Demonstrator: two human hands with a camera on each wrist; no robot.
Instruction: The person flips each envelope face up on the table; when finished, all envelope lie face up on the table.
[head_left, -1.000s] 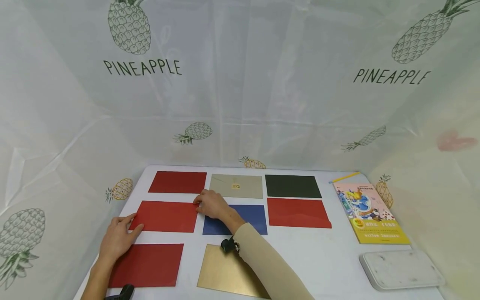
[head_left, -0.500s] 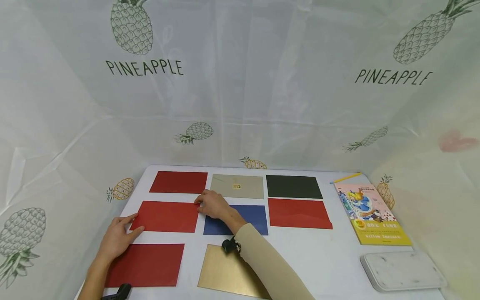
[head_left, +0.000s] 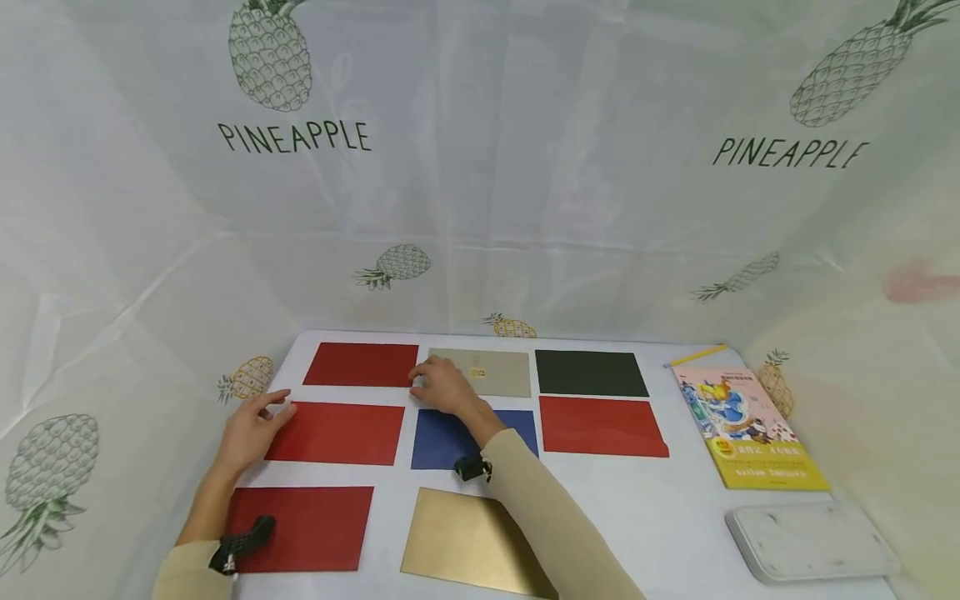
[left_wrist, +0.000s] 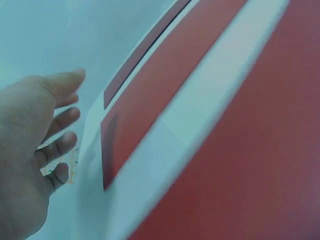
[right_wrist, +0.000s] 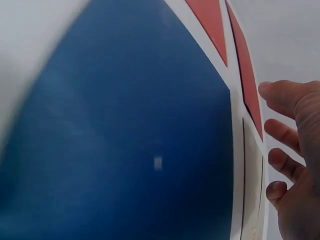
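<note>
Your empty left hand [head_left: 251,435] and right hand [head_left: 445,387] are apart; brushing could skew the red sheet [head_left: 341,434] between, lower left.

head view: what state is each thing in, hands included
left hand, open, holding nothing
right hand, open, holding nothing
middle-left red sheet, flat, not gripped
other red sheets, flat
blue sheet, flat, partly covered by right arm
beige sheet, flat, partly covered
dark green sheet, flat, uncovered
gold sheet, flat, partly covered
book, closed
pencil, lying down
white box, lying flat
</note>
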